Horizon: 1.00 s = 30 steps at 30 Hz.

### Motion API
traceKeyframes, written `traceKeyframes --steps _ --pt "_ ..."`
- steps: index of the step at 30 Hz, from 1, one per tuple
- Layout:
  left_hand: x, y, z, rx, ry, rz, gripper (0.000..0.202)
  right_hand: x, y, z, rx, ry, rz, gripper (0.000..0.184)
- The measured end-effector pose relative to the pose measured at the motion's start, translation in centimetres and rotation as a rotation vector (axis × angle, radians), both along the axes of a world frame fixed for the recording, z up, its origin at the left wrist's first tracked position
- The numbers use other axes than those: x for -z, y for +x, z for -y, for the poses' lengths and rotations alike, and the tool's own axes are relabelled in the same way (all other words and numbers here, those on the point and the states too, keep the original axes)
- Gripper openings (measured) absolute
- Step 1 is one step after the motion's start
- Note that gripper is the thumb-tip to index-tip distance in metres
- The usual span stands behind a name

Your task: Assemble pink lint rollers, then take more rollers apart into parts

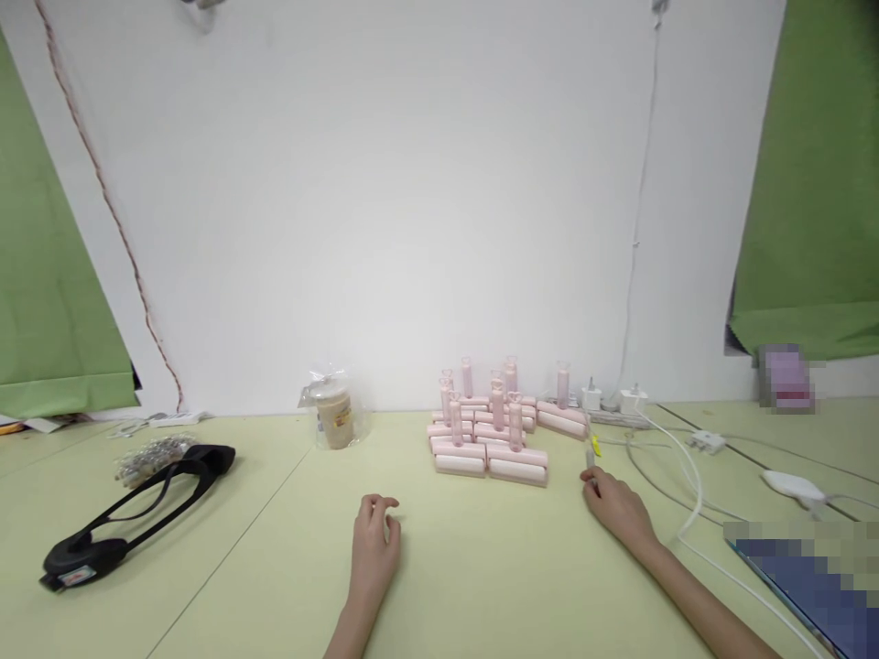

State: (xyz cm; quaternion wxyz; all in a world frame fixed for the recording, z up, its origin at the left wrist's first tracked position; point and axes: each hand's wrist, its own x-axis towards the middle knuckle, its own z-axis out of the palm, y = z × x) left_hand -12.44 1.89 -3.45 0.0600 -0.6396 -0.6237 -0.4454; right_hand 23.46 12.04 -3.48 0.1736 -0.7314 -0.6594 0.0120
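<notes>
My left hand [374,541] rests on the pale green table [275,567] with its fingers curled loosely and nothing in it. My right hand [616,505] lies further right, its fingertips pinching a small pale plug [590,456] on a white cable, next to a yellow tag [596,446]. Between and beyond the hands stands a pile of pink tubes [489,430], some lying flat in rows, others upright on top.
A wrapped cup [334,416] stands left of the pile. A black strap device [130,520] and a clear bag of small parts [147,457] lie far left. A power strip with chargers [613,405], white cables [693,476] and a white mouse-like device [792,485] sit at right.
</notes>
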Motion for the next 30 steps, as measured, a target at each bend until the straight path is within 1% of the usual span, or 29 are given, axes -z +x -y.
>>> traceKeyframes --steps 3,5,8,10,12,14,16,19,24,30 --pt "-0.2 -0.1 0.1 -0.051 0.014 0.025 0.025 -0.1 0.1 0.2 0.014 -0.030 0.018 0.022" --pt "-0.2 -0.1 0.0 -0.137 0.018 0.043 0.025 0.1 0.2 0.0 0.039 -0.045 0.031 0.024" --pt "-0.1 -0.2 -0.4 -0.285 0.047 0.084 0.032 0.6 0.5 -0.7 0.064 -0.051 0.042 0.025" --pt "-0.1 -0.4 -0.5 -0.319 0.061 0.108 0.031 0.8 0.6 -0.9 0.068 -0.045 0.039 0.024" --pt "0.0 -0.7 -0.5 -0.278 0.061 0.119 0.025 0.8 0.7 -0.8 0.063 -0.028 0.035 0.024" --pt "0.1 -0.8 -0.5 -0.198 0.053 0.123 0.021 0.8 0.6 -0.6 0.051 -0.005 0.034 0.023" --pt "0.3 -0.9 -0.6 -0.129 0.042 0.124 0.022 0.7 0.5 -0.3 0.042 0.012 0.034 0.023" --pt "0.6 -0.8 -0.9 -0.062 0.018 0.115 0.021 0.7 0.2 -0.2 0.040 0.024 0.036 0.023" --pt "0.5 -0.9 -1.0 -0.011 -0.013 0.083 0.019 0.9 0.0 -0.3 0.040 0.043 0.043 0.024" --pt "0.6 -1.4 -1.2 0.017 0.005 0.057 0.019 1.2 -0.1 -0.6 0.043 0.065 0.037 0.024"
